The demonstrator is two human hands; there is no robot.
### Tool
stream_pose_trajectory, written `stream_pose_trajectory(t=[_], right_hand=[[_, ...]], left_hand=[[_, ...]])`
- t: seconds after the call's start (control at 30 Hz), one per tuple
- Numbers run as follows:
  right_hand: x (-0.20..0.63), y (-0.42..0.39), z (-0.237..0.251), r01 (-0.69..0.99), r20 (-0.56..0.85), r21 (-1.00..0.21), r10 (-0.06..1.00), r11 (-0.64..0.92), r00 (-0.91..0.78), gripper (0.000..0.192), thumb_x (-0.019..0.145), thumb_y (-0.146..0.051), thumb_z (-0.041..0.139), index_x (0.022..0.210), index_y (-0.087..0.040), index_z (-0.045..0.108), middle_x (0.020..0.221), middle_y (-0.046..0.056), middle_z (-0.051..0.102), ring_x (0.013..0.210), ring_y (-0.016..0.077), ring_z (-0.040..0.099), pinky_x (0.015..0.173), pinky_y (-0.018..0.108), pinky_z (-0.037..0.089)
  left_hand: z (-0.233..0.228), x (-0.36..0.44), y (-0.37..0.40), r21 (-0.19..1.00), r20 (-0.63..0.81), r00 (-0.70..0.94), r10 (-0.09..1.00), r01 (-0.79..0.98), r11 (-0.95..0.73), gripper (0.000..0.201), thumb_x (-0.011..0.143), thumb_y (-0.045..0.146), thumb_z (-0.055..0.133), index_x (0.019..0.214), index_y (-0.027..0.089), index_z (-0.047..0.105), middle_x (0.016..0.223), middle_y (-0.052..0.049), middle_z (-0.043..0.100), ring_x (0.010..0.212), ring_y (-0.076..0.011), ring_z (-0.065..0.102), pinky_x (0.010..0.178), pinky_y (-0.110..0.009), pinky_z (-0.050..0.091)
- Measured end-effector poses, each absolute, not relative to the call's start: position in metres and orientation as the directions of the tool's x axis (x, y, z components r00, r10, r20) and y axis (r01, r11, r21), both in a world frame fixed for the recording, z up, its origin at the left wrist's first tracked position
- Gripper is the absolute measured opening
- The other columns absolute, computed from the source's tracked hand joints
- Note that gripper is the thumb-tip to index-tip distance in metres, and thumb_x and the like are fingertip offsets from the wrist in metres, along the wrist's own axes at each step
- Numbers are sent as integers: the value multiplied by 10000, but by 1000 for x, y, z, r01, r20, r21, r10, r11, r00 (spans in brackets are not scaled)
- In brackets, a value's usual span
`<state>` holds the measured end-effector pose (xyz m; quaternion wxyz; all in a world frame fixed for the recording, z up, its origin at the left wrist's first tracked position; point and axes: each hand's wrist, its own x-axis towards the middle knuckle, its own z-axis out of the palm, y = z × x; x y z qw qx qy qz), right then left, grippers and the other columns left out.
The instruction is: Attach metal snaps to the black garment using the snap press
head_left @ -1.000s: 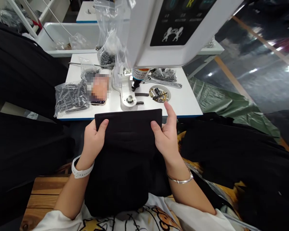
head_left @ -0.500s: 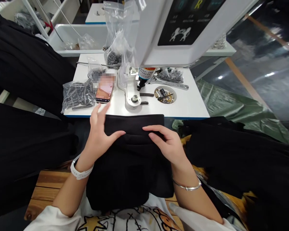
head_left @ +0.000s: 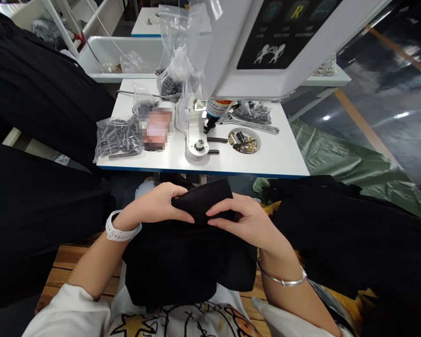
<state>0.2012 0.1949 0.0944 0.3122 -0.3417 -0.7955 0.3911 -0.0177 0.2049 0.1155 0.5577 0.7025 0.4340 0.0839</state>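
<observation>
A piece of black fabric [head_left: 182, 267], perhaps a garment, lies over my lap with its upper edge raised in front of the table. My left hand [head_left: 161, 203] grips the left side of that edge, thumb toward me and the other fingers mostly hidden behind the cloth. On the right, my right hand [head_left: 243, 217] pinches the folded upper part, with thumb and index finger on the near side. The cloth bends between the two hands. Just beyond it stands a white press machine [head_left: 198, 147] with a small round metal die on its lower arm.
On the white table [head_left: 266, 159] are bags of dark small parts [head_left: 117, 135], a partly blurred-out phone [head_left: 157, 128], a wrench [head_left: 252, 124], springs [head_left: 217, 140] and a round recess of metal parts [head_left: 243, 141]. Black cloth piles [head_left: 354, 224] flank me on both sides.
Both hands have closed on the upper edge of the black fabric. That edge has come away from the table front toward me and is now bent up rather than flat.
</observation>
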Motion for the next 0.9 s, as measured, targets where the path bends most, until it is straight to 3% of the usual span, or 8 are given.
stream_pose_trajectory(t=[0.1,0.17,0.23,0.3,0.4,0.57,0.77,0.9], right_hand=[[203,192,87,323,193,-853,822,410,-535,90,691,-213,684,767,-232,640,758,-2,650,693,135,617,662,245,512],[203,189,83,312,165,-891,876,329,-452,324,674,-241,703,981,-259,600,860,10,649,767,153,627,700,265,524],[203,187,82,247,108,-945,917,215,-385,679,670,-266,710,1267,-298,389,935,21,639,804,164,633,699,280,537],[201,188,84,218,15,-970,920,109,-392,848,673,-274,707,1364,-297,216,918,21,638,764,161,639,669,277,547],[198,191,88,255,-82,-967,917,23,-392,760,664,-263,709,1318,-260,321,890,23,638,739,162,643,673,277,557],[195,190,80,198,-38,-980,958,20,-285,664,662,-255,710,1248,-265,399,937,23,648,763,163,653,681,266,573],[212,186,59,434,233,-852,954,294,-188,891,689,-280,694,1404,-309,164,1397,58,358,1100,229,548,861,317,523],[216,194,61,391,315,-815,893,428,-320,421,746,-187,632,1130,-353,582,1043,-25,659,898,180,646,769,263,543]], left_hand=[[113,-17,205,818,-418,612,672,575,-15,266,688,401,631,765,147,621,654,27,538,613,-124,481,545,-229,343],[111,-16,206,800,-365,607,706,592,-95,225,713,371,614,707,147,596,659,26,522,619,-117,471,557,-230,337],[112,-15,206,793,-269,605,750,580,-184,203,734,333,601,660,150,556,684,22,521,645,-114,474,584,-230,340],[115,-12,205,771,-231,591,773,596,-226,196,739,306,602,634,156,533,667,24,522,633,-112,473,577,-231,330],[121,-8,204,688,-278,565,777,681,-250,189,723,281,617,598,168,531,593,26,516,574,-119,461,533,-245,291],[122,-8,206,655,-322,589,741,704,-274,129,680,280,656,677,190,564,667,25,576,630,-143,517,531,-248,300],[114,-35,214,736,-320,399,859,675,-40,191,655,345,677,707,192,574,686,36,575,639,-124,524,544,-224,344],[92,-41,210,923,-286,88,954,294,249,315,633,359,696,843,181,544,734,21,579,691,-123,558,615,-223,426]])
